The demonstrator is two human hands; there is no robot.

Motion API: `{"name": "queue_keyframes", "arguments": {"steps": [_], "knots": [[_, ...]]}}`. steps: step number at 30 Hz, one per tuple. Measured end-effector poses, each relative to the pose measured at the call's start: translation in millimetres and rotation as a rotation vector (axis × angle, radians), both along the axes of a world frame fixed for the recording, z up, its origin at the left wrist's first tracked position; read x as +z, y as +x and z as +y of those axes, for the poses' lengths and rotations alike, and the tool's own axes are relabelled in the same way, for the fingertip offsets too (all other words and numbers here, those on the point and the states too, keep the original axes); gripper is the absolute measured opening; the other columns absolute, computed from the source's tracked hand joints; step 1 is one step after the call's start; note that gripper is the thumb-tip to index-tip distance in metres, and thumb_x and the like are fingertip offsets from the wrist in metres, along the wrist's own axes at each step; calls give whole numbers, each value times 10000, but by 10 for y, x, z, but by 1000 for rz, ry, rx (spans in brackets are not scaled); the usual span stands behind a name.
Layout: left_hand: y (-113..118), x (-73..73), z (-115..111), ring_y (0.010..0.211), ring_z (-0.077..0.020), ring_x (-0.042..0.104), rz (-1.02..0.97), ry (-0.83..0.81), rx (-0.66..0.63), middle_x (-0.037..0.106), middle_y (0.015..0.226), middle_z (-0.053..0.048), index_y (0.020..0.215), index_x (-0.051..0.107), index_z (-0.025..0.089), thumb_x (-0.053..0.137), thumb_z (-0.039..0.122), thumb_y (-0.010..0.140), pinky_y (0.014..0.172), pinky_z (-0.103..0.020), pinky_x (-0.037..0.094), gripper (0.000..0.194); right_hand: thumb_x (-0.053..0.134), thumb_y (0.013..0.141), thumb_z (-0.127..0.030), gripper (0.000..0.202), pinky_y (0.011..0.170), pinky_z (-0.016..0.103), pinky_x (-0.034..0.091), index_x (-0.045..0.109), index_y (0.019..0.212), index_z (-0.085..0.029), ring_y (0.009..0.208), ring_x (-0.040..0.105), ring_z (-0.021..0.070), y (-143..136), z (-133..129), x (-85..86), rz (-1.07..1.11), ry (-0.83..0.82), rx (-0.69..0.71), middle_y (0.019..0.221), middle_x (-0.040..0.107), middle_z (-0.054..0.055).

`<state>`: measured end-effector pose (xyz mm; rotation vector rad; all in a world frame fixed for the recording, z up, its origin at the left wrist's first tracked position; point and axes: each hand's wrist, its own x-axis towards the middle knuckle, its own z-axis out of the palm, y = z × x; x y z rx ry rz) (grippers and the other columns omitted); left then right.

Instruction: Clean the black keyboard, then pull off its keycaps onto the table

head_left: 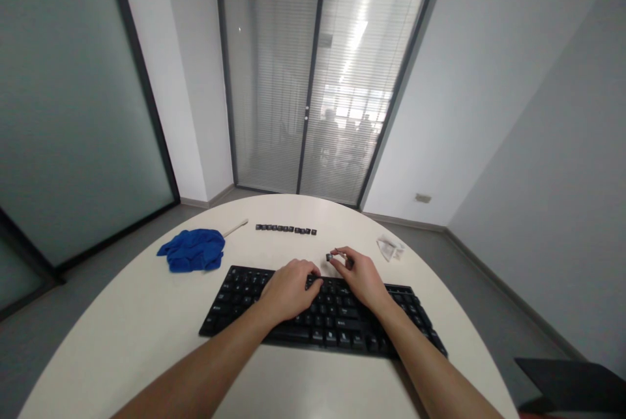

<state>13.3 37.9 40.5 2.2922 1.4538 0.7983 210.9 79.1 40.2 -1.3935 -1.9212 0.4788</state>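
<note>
A black keyboard (337, 334) lies in front of me on the round white table. My left hand (292, 285) rests across its upper middle, fingers curled over the back edge and the thumb pointing right; part of the grip is hidden. Just past the back edge, my right hand (359, 272) pinches a small black keycap (329, 257) between thumb and fingertips, held a little above the tabletop. Farther back, several loose black keycaps (278, 228) stand in a row.
A crumpled blue cloth (193, 249) lies at the left, with a thin pale-handled brush or stick (235, 229) beside it. Crumpled white tissue or wrapper (390, 247) sits at the right. The table's curved edge (303, 196) faces glass doors; a dark chair (572, 383) stands lower right.
</note>
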Motion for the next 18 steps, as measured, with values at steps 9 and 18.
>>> {"name": "queue_keyframes", "arguments": {"steps": [9,18], "knots": [[-11,11,-2,940,-255,619,12,-9,1,693,959,-75,956,669,222,506,338,890,830,-360,468,211,625,806,-335,225,606,264,381,741,952,-208,612,575,185,103,234,54,-250,-87,-145,662,655,34],[-5,30,-5,936,-253,613,8,-19,4,689,965,-75,960,672,222,506,333,884,831,-364,469,213,667,758,-244,194,658,261,404,746,933,-208,724,631,196,-2,767,-9,-314,-135,-211,784,707,67]]}}
